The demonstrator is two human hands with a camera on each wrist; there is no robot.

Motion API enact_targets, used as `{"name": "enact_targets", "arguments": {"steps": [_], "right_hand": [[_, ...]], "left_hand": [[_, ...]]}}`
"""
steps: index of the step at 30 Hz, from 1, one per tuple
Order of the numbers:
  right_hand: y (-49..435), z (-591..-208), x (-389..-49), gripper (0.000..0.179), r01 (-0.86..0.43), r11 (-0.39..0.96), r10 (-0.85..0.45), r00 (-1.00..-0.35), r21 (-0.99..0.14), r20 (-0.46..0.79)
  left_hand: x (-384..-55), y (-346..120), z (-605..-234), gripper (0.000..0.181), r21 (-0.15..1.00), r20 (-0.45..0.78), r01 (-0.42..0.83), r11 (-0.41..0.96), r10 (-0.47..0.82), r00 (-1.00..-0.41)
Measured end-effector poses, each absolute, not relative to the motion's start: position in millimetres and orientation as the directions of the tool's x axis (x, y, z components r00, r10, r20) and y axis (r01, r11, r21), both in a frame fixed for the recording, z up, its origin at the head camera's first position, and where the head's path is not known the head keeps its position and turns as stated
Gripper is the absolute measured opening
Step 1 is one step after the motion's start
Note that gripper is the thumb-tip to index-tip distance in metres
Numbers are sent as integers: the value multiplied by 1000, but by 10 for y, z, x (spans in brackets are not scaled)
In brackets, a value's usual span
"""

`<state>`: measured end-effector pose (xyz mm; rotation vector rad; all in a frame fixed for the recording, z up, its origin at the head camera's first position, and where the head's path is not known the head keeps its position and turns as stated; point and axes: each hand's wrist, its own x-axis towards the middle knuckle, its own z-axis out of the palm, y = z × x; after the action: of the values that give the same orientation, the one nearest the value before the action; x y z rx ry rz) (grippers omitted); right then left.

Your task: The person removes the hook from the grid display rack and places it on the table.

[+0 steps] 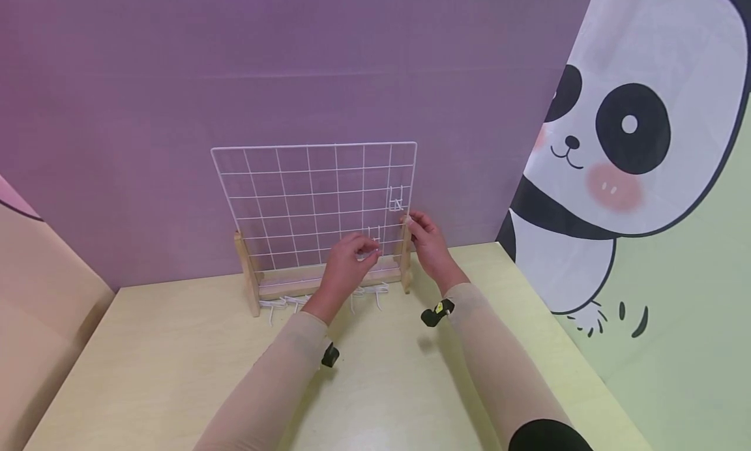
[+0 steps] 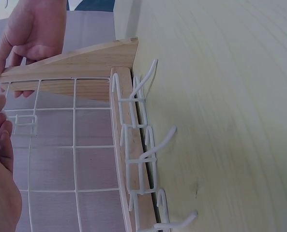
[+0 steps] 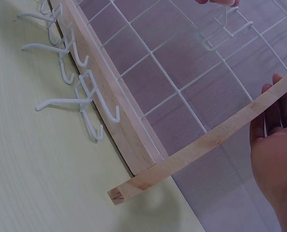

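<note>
A white wire grid panel (image 1: pixel 305 197) stands upright in a wooden stand (image 1: pixel 250 278). My left hand (image 1: pixel 343 268) is in front of the grid's lower right part. Its fingertips (image 3: pixel 218 2) pinch the prong of a white wire hook (image 3: pixel 225 36) lying against the grid. My right hand (image 1: pixel 431 246) holds the stand's right wooden upright (image 3: pixel 206 140), with several fingers behind it. Higher on the grid's right side hangs another white hook (image 1: pixel 396 200). The left thumb is mostly hidden in the right wrist view.
Several loose white hooks (image 2: pixel 141 159) lie along the stand's wooden base bar (image 3: pixel 104 116), prongs outward over the pale wooden table (image 1: pixel 381 386). A purple backdrop (image 1: pixel 293 60) rises behind the grid, and a panda picture (image 1: pixel 616 125) covers the wall at right.
</note>
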<state>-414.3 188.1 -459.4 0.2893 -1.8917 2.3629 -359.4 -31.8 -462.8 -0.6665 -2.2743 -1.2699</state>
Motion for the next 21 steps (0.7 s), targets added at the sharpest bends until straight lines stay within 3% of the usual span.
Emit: {"name": "enact_targets", "arguments": {"steps": [6, 16, 21], "right_hand": [[1874, -4599, -4148, 29, -188, -201, -39, -979, -961, 200], [1878, -4599, -4124, 18, -189, -228, -27, -979, -955, 200], [1872, -4591, -4108, 21, -192, -226, -30, -979, -955, 204]], "left_hand": [[-3597, -334, -4615, 11, 653, 581, 592, 473, 188, -792], [-3605, -331, -4599, 11, 645, 613, 614, 455, 172, -771], [-3602, -337, -4576, 11, 638, 623, 616, 462, 161, -766]]}}
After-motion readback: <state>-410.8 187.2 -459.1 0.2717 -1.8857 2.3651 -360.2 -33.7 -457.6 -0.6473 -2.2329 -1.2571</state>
